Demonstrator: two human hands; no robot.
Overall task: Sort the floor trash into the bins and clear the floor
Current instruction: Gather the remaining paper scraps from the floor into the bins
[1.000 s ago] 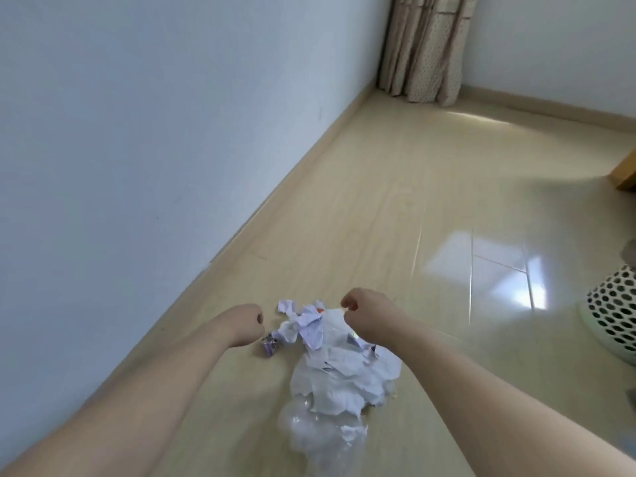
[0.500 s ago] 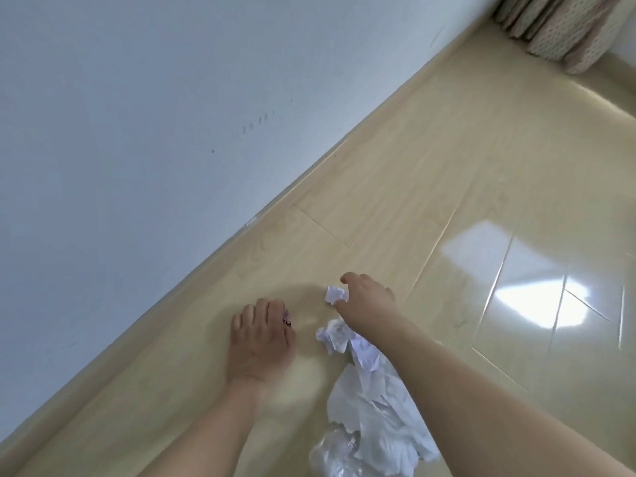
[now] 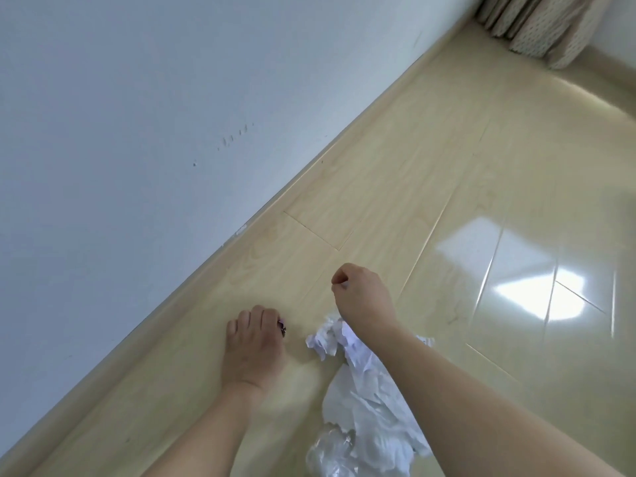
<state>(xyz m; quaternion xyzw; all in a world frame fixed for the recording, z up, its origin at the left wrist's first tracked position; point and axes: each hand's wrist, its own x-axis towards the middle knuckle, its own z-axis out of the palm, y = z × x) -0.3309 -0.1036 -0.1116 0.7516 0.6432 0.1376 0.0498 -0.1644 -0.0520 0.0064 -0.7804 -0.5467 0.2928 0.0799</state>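
Most of the trash remains: white paper pile (image 3: 364,383) untouched, left hand (image 3: 253,342) beside it pinching a purple wrapper (image 3: 282,327), right hand (image 3: 364,294) above it fisted, contents hidden.

I see a floor (image 3: 395,173) of pale wood-grain boards, smooth and glossy enough to throw back window glare. The wall (image 3: 120,115) looks matt and painted, with a few scuffs. The crumpled paper (image 3: 364,383) is white and creased; beside it lies clear, shiny plastic wrap (image 3: 330,452). The curtain (image 3: 537,25) looks like dotted woven cloth.
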